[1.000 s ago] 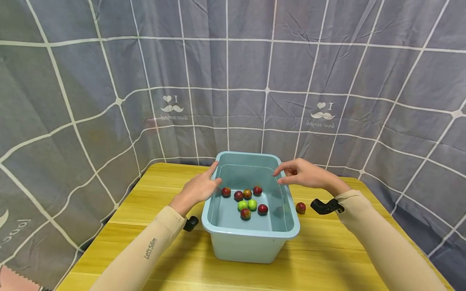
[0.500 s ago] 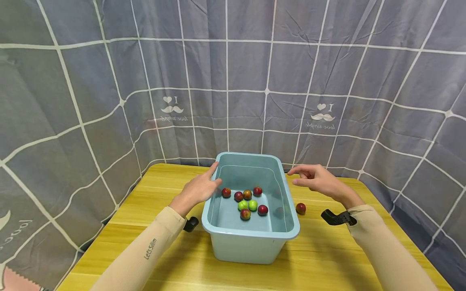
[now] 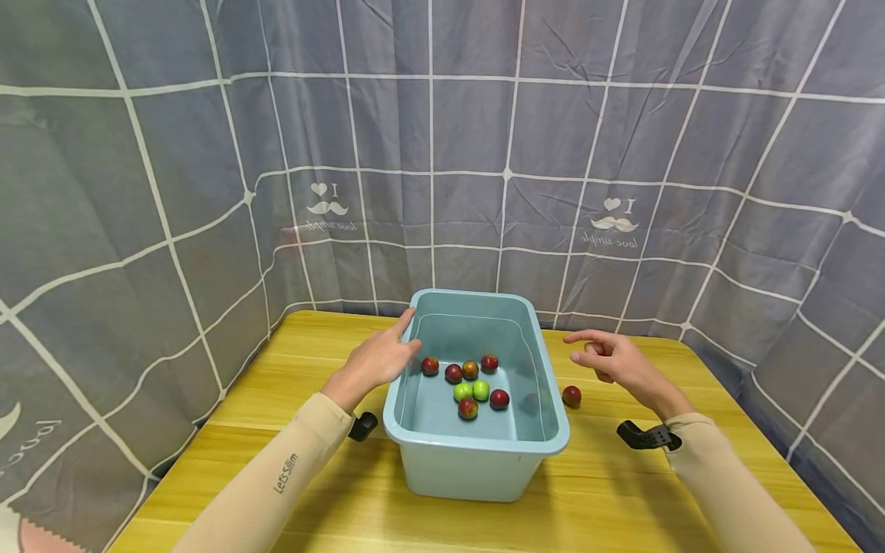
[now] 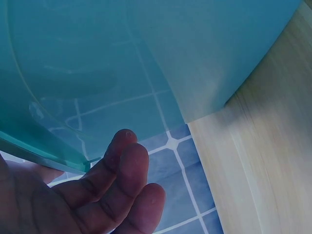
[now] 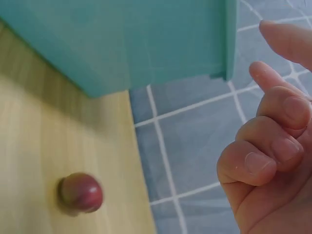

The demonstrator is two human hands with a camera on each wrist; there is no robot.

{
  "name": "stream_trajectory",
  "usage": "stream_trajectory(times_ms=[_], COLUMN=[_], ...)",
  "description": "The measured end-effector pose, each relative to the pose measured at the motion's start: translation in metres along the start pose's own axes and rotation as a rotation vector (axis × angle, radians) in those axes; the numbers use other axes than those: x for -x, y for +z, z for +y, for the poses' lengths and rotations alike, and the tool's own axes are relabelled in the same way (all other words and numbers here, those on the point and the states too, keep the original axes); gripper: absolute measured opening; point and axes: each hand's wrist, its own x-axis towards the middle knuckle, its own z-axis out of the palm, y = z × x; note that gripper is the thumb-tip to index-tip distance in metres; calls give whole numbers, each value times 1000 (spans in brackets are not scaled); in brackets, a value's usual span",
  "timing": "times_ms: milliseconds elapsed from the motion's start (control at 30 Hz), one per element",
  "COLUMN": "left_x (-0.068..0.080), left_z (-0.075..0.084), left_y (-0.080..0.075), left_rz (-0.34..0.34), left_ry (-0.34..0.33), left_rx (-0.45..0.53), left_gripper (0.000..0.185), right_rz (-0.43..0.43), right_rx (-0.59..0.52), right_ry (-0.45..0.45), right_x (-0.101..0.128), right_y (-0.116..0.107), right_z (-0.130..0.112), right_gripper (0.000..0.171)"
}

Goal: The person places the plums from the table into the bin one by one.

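In the head view, a light blue plastic bin (image 3: 477, 445) contains several small dark-red, plum-like fruits (image 3: 499, 399) and two green fruits (image 3: 480, 390). My left hand (image 3: 379, 355) holds its left rim, thumb over the edge and index finger along it; the left wrist view shows the other fingers bent outside the wall. To the right of the bin, my right hand (image 3: 625, 369) hovers above the table holding nothing, index finger extended and the others loosely curled. One red fruit (image 3: 571, 396) lies on the table between that hand and the bin.
The bin stands on a yellow wood-grain table (image 3: 311, 476). A grey curtain (image 3: 470, 153) with white grid lines surrounds the table's back and sides. A black wrist strap (image 3: 646, 436) is on the right arm.
My right hand has moved from over the bin's right rim outward to the right, above the table. The left hand and the bin have stayed in place.
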Motion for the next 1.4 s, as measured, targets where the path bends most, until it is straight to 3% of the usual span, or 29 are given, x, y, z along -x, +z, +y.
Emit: stream_trajectory(times_ms=[633, 967, 1400], left_x=[-2, 0, 2], left_z=[-4, -9, -24], left_y=[1, 2, 8], left_rz=[-4, -2, 9], left_ry=[4, 18, 52], left_rx=[6, 9, 12], left_gripper=[71, 70, 70], right_rz=[88, 105, 110], right_rx=[-148, -58, -46], right_ry=[62, 135, 162], right_x=[14, 18, 17], right_y=[19, 29, 42], right_z=[66, 96, 124], right_gripper=[43, 56, 59])
